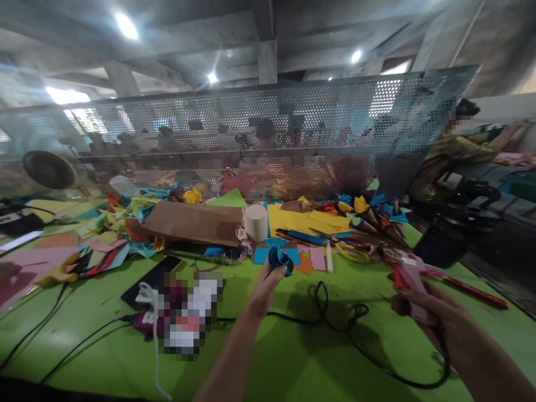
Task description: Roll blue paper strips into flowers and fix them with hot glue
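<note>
My left hand (264,287) is closed around the base of a blue paper flower (280,260), a rolled piece with curled layers, held up over the green table (293,357). On the right, my right hand (431,310) grips a pink glue gun (408,279) by its handle, its black cord (446,363) trailing down and back across the tabletop. The two hands are well apart. Behind the flower lie flat blue paper pieces (260,255), a pink paper piece (317,258) and an orange one (305,264).
A cream roll (255,222) stands beside brown paper (196,223). Near it lie a blue cutter (305,237), yellow-handled scissors (355,252) and a red pen-like stick (477,293). Left are a phone (151,279) and cables. A perforated metal screen (251,139) closes the back; another person (456,145) sits at right.
</note>
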`<state>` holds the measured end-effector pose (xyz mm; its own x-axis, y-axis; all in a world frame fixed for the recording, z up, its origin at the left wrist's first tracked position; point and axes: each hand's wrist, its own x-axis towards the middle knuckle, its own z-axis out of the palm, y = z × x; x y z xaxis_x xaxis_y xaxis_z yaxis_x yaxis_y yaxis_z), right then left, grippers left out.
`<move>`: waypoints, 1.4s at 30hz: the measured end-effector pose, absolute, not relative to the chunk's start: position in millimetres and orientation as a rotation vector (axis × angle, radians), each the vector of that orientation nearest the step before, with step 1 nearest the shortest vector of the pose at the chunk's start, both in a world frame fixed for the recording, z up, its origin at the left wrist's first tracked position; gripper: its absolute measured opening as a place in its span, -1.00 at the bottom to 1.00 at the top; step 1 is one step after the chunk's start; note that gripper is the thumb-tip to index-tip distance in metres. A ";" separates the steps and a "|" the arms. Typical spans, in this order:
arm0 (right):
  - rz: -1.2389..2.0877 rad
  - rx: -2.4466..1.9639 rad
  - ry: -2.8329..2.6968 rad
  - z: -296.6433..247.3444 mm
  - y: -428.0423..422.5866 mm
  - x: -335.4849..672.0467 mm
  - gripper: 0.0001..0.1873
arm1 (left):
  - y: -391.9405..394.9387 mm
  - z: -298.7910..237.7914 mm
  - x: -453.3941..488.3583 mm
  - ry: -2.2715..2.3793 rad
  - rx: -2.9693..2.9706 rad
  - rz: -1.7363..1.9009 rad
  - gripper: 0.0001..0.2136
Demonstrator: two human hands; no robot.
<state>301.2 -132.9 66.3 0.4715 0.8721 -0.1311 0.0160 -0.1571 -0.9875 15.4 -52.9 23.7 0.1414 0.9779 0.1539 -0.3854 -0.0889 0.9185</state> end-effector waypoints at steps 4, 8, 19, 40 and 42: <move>1.181 -1.328 -0.814 74.4 -131.5 282.3 -0.73 | -51.9 21.3 15.2 0.743 1.114 1.308 -0.65; 1.254 -1.292 -0.918 82.8 -124.6 266.2 -0.62 | -51.8 20.8 14.3 0.751 1.099 1.296 -0.58; 1.064 -1.503 -1.556 104.0 -118.4 234.3 -0.28 | -50.5 23.2 14.9 0.804 1.069 1.263 -0.61; 0.815 -1.551 -1.767 98.6 -115.5 230.8 -0.52 | -52.4 27.4 14.4 0.806 1.151 1.242 -0.64; 0.819 -1.557 -1.772 97.3 -116.2 231.2 -0.50 | -52.8 28.2 14.7 0.804 1.149 1.241 -0.62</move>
